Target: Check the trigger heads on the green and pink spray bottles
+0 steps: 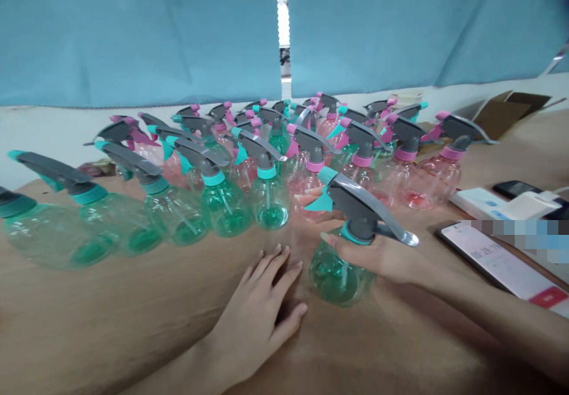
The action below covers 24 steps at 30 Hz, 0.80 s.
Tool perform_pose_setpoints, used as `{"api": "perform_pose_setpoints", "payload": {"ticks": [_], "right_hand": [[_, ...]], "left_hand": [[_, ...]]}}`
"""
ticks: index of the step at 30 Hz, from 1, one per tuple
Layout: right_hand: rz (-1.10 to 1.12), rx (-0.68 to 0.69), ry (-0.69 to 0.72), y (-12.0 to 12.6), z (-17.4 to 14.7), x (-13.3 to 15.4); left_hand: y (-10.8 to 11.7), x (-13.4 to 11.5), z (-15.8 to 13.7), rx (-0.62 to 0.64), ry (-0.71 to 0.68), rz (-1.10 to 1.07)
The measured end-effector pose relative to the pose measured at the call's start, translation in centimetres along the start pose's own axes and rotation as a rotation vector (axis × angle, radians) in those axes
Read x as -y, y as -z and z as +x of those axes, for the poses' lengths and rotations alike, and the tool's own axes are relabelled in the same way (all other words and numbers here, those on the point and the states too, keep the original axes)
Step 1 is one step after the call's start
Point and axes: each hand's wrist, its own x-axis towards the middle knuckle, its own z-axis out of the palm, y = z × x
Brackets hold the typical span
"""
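Observation:
My right hand (377, 255) is wrapped round the neck of a green spray bottle (338, 279) with a grey and teal trigger head, tilted slightly. Its fingers pass behind the bottle and show partly on the far side. Flat on the wooden table (155, 330) lies my left hand (255, 312), fingers spread and holding nothing, just left of that bottle. Beyond my hands stand several green spray bottles (226, 211) in a front row. Several pink spray bottles (438, 175) stand at the right and behind.
On the right lies a phone (502, 264) with a timer on its screen. Behind it are a white box-like item (484, 202) and a dark device (515, 188). An open cardboard box (507, 116) sits at the back right, below a blue curtain (400, 27).

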Motion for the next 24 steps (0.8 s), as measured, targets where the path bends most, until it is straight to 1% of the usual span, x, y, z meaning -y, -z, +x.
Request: {"api": "perform_pose_setpoints", "payload": {"ticks": [9,15,18,24], "right_hand": [[0.056,0.002,-0.003,-0.01,-0.08,-0.07],[0.1,-0.003,0.0,0.17,0.1,0.68],[0.123,0.003,0.005,0.18,0.07,0.73],[0.105,0.017,0.018,0.16,0.04,0.42]], "left_hand": [[-0.1,0.04,-0.01,-0.019,-0.007,-0.024],[-0.14,0.03,0.05,0.012,-0.007,0.003],[-0.09,0.01,0.06,0.008,-0.008,-0.001],[-0.05,-0.03,-0.04,0.008,-0.005,-0.001]]}}
